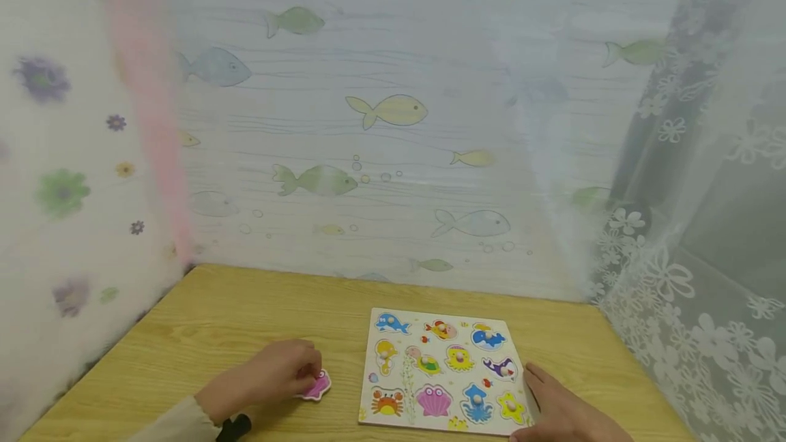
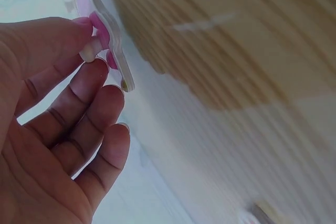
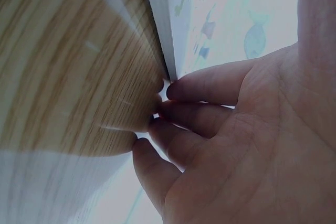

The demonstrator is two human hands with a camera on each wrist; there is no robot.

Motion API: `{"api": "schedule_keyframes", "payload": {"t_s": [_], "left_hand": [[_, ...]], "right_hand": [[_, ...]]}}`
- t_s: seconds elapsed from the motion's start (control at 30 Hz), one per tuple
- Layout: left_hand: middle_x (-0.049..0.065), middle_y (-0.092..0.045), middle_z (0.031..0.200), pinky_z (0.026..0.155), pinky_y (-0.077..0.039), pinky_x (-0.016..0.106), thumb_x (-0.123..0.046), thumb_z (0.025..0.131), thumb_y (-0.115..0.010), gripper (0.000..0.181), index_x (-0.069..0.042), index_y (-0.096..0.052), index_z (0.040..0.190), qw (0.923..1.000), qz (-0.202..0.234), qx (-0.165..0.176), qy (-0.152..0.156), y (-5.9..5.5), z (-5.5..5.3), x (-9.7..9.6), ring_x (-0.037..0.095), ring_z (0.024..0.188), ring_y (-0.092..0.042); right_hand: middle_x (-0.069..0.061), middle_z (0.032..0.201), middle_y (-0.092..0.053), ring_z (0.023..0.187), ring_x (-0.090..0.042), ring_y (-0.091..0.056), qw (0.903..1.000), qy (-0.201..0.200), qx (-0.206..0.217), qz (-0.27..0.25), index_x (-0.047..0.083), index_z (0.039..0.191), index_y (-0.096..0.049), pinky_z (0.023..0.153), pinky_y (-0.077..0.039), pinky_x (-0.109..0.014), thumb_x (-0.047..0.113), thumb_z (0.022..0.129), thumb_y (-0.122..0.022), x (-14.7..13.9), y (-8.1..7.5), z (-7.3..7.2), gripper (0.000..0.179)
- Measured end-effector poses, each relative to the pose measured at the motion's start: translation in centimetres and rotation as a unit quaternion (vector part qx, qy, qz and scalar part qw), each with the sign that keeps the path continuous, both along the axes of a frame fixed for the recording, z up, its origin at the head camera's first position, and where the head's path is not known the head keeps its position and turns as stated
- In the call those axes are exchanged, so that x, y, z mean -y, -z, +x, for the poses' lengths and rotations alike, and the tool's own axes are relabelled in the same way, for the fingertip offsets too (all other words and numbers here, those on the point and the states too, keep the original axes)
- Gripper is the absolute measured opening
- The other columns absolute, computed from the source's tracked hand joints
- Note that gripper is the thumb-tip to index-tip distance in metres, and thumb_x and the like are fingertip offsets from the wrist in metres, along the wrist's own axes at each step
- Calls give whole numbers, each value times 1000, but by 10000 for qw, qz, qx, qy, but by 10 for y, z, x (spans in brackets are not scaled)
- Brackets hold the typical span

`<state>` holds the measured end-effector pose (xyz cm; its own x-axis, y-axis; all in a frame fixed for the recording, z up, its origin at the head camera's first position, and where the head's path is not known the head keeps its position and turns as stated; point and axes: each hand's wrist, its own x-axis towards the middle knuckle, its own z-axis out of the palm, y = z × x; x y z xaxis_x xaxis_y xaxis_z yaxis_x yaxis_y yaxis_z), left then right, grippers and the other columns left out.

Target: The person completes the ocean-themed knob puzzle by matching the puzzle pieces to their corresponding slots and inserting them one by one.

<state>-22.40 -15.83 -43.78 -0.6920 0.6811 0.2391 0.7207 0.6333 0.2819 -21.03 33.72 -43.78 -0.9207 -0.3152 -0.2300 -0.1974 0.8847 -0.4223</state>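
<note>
My left hand (image 1: pixel 284 375) pinches a pink knobbed puzzle piece (image 1: pixel 317 386) just left of the board. In the left wrist view, thumb and fingertips hold the small knob of this pink piece (image 2: pixel 113 32), seen edge-on, with the other fingers loosely bent. A wooden sea-animal puzzle board (image 1: pixel 398 312) lies flat on the table. Its pink shell picture (image 1: pixel 433 401) in the front row shows no knob. My right hand (image 1: pixel 568 411) rests at the board's right edge near the front corner. Its fingers (image 3: pixel 210 85) reach out at the board's edge, their tips by the tabletop.
Knobbed pieces sit in the board, among them an orange crab (image 1: pixel 387 402), a blue squid (image 1: pixel 477 405) and a yellow starfish (image 1: pixel 511 408). The wood-grain table (image 1: pixel 258 312) is bordered by a fish-print curtain (image 1: pixel 393 176) behind and a lacy flowered sheet (image 1: pixel 694 333) at right.
</note>
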Motion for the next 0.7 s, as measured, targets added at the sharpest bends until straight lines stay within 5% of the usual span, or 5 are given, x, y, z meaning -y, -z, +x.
{"api": "schedule_keyframes", "payload": {"t_s": [0.37, 0.7], "left_hand": [[-14, -46, 72, 58, -37, 18, -15, 83, -70, 15, -23, -61, 75, 9999, -97, 55, 31, -2, -6, -40, -1, 64, -39], [-16, -45, 71, 59, -34, 15, -14, 81, -71, 12, -22, -64, 75, 9983, -196, -375, 404, -8, -13, -80, -1, 64, -39]], "right_hand": [[-33, 144, -29, 128, -49, -34, 9999, -9, -115, -68, -12, 141, -32, 96, -36, -60, 55, 65, -80, -4, 4, 1, 112], [-32, 144, -29, 129, -49, -34, 9998, -70, -167, 54, -12, 141, -32, 96, -35, -60, 56, 66, -78, -2, 4, -1, 112]]}}
